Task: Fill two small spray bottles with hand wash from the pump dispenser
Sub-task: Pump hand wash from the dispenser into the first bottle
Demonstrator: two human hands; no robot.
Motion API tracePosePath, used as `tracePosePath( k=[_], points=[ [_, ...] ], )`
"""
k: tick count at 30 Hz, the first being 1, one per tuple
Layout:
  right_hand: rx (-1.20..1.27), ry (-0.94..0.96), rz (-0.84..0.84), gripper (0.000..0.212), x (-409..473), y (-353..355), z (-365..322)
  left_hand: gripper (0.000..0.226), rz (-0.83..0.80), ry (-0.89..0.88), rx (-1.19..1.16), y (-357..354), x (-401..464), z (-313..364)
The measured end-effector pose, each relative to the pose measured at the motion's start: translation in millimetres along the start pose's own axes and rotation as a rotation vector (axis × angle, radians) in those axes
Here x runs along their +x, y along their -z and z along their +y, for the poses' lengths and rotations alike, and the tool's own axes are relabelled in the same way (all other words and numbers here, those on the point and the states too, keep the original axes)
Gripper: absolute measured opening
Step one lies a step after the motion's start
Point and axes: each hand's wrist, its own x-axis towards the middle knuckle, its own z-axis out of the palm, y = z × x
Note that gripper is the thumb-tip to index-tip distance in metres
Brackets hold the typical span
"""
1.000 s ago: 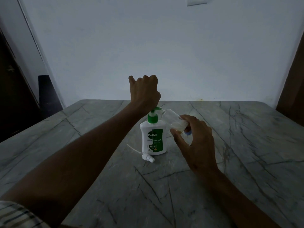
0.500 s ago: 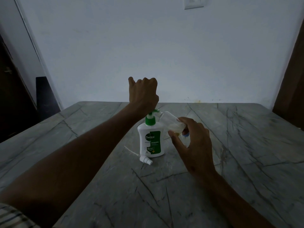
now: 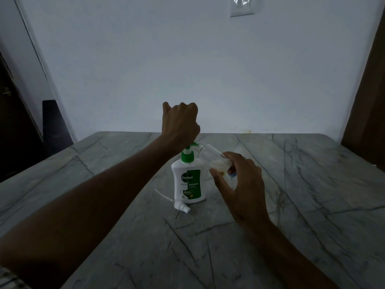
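Centrally in the head view, the left hand (image 3: 180, 124), fist closed, presses the green pump of the Dettol dispenser (image 3: 188, 180) on the marble worktop (image 3: 312, 184). The right hand (image 3: 242, 184) grips a tilted clear spray bottle (image 3: 216, 158) at the nozzle. A detached sprayer cap (image 3: 181, 206) lies lower left of the dispenser; a wall switch (image 3: 242, 6) sits at top.

Marble table (image 3: 291, 205): dispenser (image 3: 188, 184), sprayer cap (image 3: 181, 206).

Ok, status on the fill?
Left hand fisted on pump dispenser. Right hand holds spray bottle tilted at nozzle, partly filled. Spray cap on table, clear.
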Motion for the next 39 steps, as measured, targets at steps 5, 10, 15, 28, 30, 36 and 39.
tracePosePath(
  k=[5, 10, 15, 28, 30, 36, 39],
  points=[
    [0.009, 0.006, -0.004, 0.047, -1.4, -0.5, 0.5, 0.014, -0.036, 0.018, -0.025, -11.3, -1.6, 0.0],
    [0.001, -0.001, 0.022, 0.048, -1.0, -0.7, -1.6, 0.014, 0.006, -0.015, -0.02, -9.0, 2.5, -2.4],
    [0.025, -0.008, 0.03, 0.048, -0.6, -3.3, 0.1, 0.014, 0.006, 0.002, -0.032, -13.0, 4.2, -2.3],
    [0.016, 0.04, 0.056, 0.047, -1.7, -3.8, 2.0, 0.012, -0.005, -0.018, -0.044, -8.3, 5.3, -0.8],
    [0.019, 0.02, 0.033, 0.05, -2.9, -3.7, 2.4, 0.012, -0.012, -0.013, -0.04, -10.5, 3.2, 0.5],
    [0.021, 0.01, 0.019, 0.048, -3.8, -3.2, 0.7, 0.013, -0.002, -0.007, -0.051, -11.2, -0.8, -2.4],
    [0.015, 0.003, 0.017, 0.047, -3.6, -2.3, -0.1, 0.014, 0.014, -0.02, -0.05, -6.6, 3.4, -2.0]
  ],
)
